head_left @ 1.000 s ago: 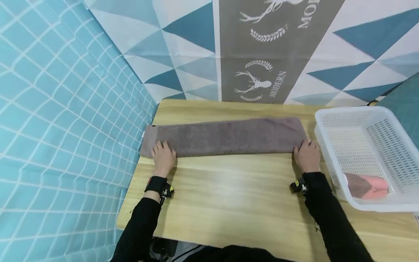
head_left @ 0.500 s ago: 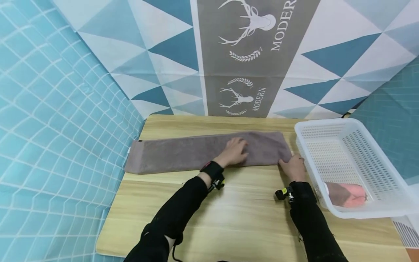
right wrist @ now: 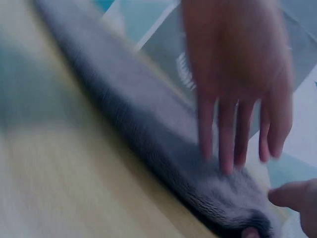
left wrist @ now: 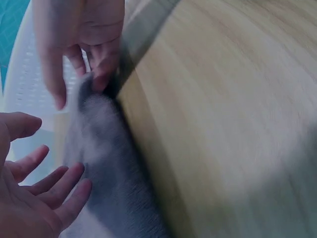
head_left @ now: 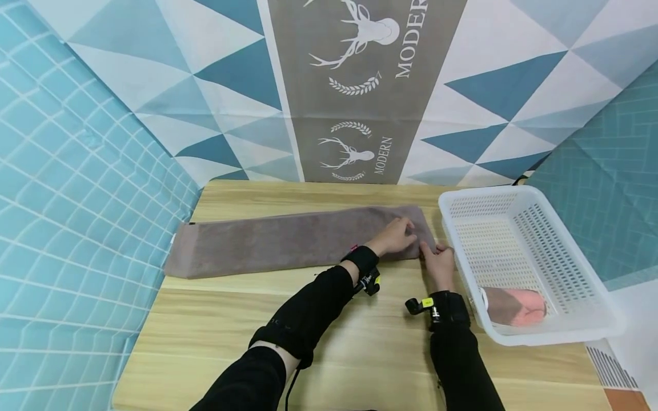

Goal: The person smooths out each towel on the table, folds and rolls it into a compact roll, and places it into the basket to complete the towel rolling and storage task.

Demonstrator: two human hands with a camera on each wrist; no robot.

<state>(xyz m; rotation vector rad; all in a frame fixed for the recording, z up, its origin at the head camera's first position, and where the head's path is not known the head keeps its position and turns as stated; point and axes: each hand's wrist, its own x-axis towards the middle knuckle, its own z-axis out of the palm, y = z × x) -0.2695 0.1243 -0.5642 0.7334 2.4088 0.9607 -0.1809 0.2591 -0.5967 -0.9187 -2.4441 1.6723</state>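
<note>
A grey-brown towel, folded into a long strip, lies across the table. My left hand is over its right part, with fingers spread and loosely extended in the left wrist view; whether the fingertips touch the cloth is unclear. At the strip's right end, my right hand holds the near corner, its thumb at the towel's edge and other fingers behind the end. In the right wrist view the towel shows a dark hollow at this end, where a fingertip touches it.
A white perforated basket stands just right of my right hand, with a rolled brown-and-pink towel inside. The wooden table meets a blue checked cloth wall on the left and a patterned cloth behind.
My left hand has left the towel's left end and moved right along the strip, close to my right hand. The right hand stays at the right end. The head view has shifted.
</note>
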